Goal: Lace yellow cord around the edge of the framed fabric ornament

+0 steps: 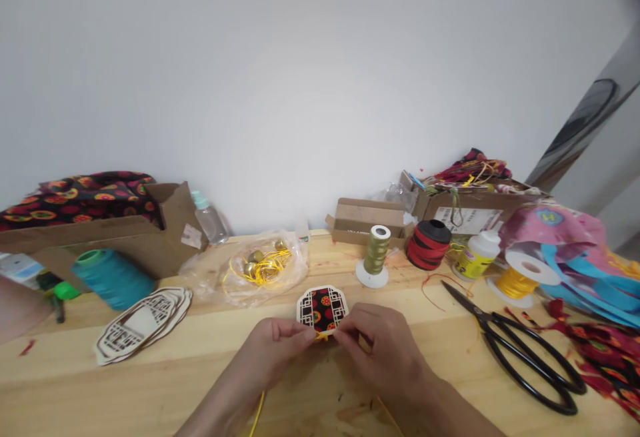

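Observation:
Close together at the middle of the table, my left hand (280,350) and my right hand (383,340) are both closed in a pinch. Between their fingertips a yellow cord (323,335) is gathered at the lower edge of a cut-out wooden plaque (324,307). Dark fabric with red and orange round patterns fills the plaque's centre, and pale lattice work frames it. One cord end trails below my left hand, the other below my right. The fingers partly cover the plaque's lower corners and the grip on the cord.
Several wooden cut-outs (143,324) are stacked left, near a teal thread cone (113,278). A plastic bag (265,267) holds bells and yellow cord. Behind stands an olive thread spool (376,254). Black scissors (515,350), a glue bottle (477,256) and a yellow cord spool (523,277) lie right.

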{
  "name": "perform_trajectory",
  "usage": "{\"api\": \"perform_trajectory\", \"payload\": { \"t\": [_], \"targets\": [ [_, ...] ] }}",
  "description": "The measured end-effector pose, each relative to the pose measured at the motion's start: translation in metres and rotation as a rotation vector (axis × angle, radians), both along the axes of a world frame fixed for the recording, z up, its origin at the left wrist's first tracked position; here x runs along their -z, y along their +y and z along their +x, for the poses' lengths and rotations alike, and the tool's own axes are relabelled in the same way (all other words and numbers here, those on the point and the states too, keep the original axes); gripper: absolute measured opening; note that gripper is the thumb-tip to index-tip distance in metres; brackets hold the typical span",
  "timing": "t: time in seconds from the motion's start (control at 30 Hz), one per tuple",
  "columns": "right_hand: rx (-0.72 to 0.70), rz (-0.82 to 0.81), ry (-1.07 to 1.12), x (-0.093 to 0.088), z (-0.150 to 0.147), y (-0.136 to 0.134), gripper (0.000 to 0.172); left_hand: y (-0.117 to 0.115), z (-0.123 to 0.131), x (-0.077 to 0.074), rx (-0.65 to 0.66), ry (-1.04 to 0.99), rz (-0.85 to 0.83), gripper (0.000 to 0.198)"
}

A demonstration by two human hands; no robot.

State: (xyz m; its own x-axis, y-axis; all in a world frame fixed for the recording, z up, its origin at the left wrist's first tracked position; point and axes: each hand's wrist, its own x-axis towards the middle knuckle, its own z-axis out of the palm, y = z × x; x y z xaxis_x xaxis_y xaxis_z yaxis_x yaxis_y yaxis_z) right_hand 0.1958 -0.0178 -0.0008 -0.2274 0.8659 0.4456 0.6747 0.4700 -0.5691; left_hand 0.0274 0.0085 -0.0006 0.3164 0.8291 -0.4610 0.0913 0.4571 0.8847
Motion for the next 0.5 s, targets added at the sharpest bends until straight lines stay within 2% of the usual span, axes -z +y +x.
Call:
{"api": "perform_trajectory", "payload": {
  "t": [0.17,0.33,0.43,0.5],
  "targets": [
    [-0.008,0.063,0.020,-0.004,0.002,-0.003,0.012,0.000,-0.003,-0.009,0.027,-0.067,-0.060,0.028],
    [0.020,0.126,0.083,-0.008,0.005,-0.002,0.016,0.001,-0.008,-0.011,0.082,-0.031,-0.090,0.032],
    [0.030,0.095,0.120,-0.009,0.005,-0.004,0.015,0.000,-0.006,-0.012,0.076,-0.013,-0.075,0.032],
    [0.043,0.019,0.157,-0.008,0.005,-0.005,0.015,-0.002,-0.003,-0.014,0.072,-0.003,-0.062,0.033]
  ]
}}
